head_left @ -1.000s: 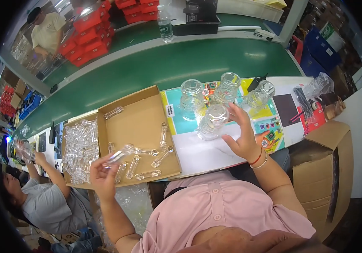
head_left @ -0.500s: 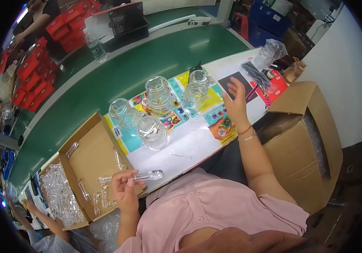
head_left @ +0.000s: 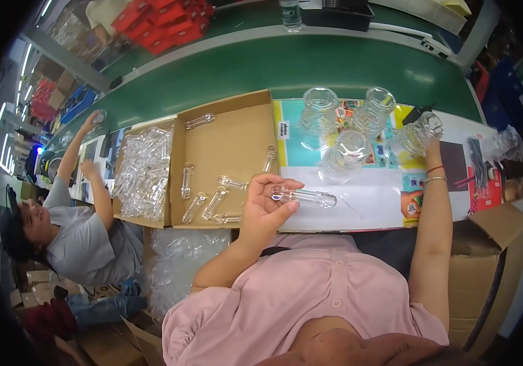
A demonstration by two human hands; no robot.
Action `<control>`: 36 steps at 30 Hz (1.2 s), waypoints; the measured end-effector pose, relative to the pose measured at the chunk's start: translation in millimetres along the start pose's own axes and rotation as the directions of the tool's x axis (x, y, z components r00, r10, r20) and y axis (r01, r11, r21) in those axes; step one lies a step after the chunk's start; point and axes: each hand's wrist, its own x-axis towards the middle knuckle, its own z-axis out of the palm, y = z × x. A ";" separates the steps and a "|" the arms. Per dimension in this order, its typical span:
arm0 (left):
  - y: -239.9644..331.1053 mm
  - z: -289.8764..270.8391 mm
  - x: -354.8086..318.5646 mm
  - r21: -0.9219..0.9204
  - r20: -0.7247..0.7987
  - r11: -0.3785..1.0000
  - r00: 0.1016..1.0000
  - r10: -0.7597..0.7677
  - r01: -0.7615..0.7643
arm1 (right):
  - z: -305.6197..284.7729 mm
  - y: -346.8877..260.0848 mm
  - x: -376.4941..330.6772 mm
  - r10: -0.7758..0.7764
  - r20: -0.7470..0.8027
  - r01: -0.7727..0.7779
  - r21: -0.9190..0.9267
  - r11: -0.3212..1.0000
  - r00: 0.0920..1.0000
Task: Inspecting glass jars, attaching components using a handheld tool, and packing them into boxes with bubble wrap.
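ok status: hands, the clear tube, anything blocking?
Left hand grips the clear tube over the white sheet. Right hand on a clear jar. Other jars close by, nothing blocking.

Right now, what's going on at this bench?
A person in a pink shirt sits at a bench. The left hand holds a clear plastic tube over white paper. The right hand reaches up to a clear jar, one of four standing on the colourful sheets. More tubes lie loose in the open cardboard tray, with bagged ones beside it. Another person sits to the left, reaching toward the green conveyor.
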 end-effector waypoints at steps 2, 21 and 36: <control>3.4 -7.8 -2.1 -0.029 -0.021 1.000 1.000 -0.001 0.001 | 0.8 -30.7 -8.5 -0.012 -0.107 0.018 0.054 0.998 0.994; -13.1 -18.9 -6.8 -0.130 0.204 0.899 0.898 -0.390 0.419 | -3.7 -217.4 -208.7 -0.217 -0.180 0.270 0.369 0.889 0.959; -11.2 -16.5 -24.6 0.138 0.296 0.989 0.951 -0.086 0.047 | 4.6 -228.3 -204.3 -0.043 -0.095 0.103 0.805 0.585 0.994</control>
